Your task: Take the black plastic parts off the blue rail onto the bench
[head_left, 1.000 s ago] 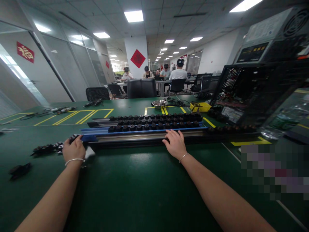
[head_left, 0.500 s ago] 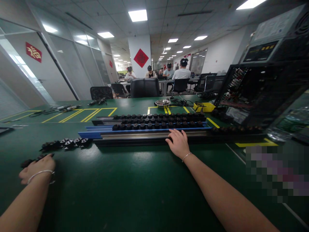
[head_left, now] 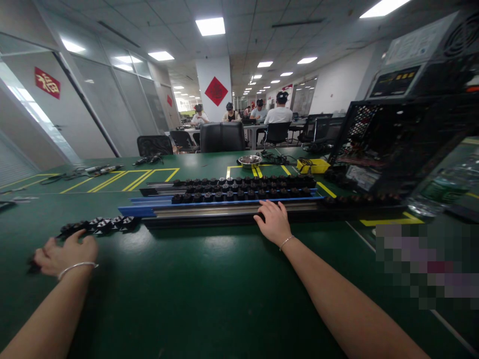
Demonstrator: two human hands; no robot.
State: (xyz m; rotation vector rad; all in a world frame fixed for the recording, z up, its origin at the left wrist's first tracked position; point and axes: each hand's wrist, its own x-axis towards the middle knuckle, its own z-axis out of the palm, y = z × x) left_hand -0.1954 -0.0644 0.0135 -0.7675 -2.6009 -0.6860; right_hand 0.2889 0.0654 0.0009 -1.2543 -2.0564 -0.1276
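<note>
Green surface in an office, with people seated in the background and ceiling lamps lit. We see long rails, silver, black and blue, lying side by side across its middle, and rows of small black parts seated along the farther ones. We find the right hand resting at the front rails, its fingers loosely parted, gripping nothing that we can see. At the left, we note the left hand, slightly blurred, its fingers spread and apparently empty above the surface, just in front of a cluster of black-and-white parts; a dark piece shows beside its outer fingers. Behind the rails, we observe a metal bowl and a yellow tray
</note>
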